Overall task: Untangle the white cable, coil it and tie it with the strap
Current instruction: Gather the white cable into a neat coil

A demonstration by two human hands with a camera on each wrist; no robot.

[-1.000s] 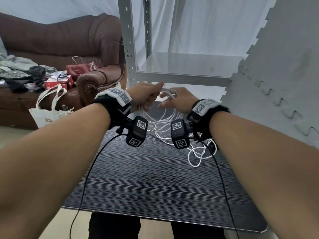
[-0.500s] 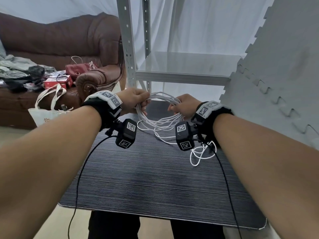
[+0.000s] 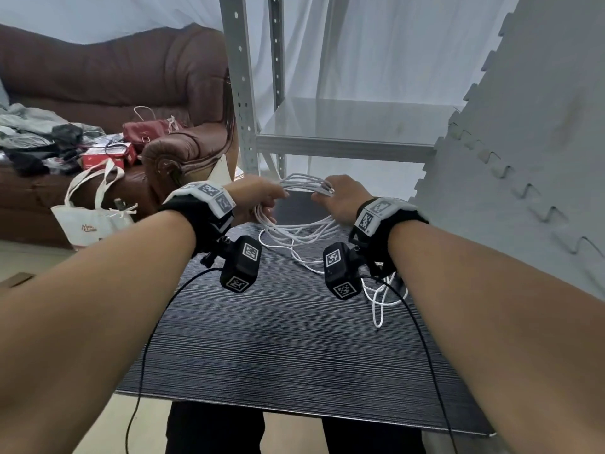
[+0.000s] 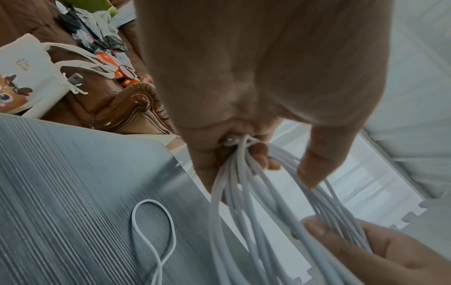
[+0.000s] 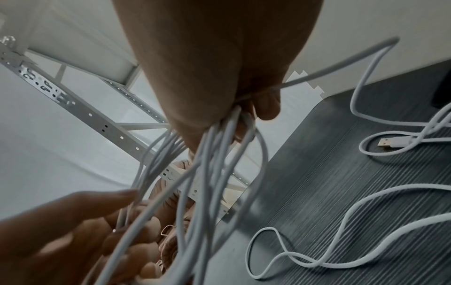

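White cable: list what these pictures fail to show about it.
- Strap: not seen in any view, so whether it is on the cable cannot be told.
- Far end: only one plug shows, right wrist view; the other end is hidden, perhaps inside the left hand.
- Loop count: strands overlap and blur in both wrist views.
- Loose tail: in the head view the right hand and its wrist camera cover part of it on the table.

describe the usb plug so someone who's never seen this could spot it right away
Start at the dark ribbed table, then go to the loose white cable trailing on it beside the right hand. The USB plug lies flat inside a small loop there: a white stub with a metal tip, the only cable end showing.
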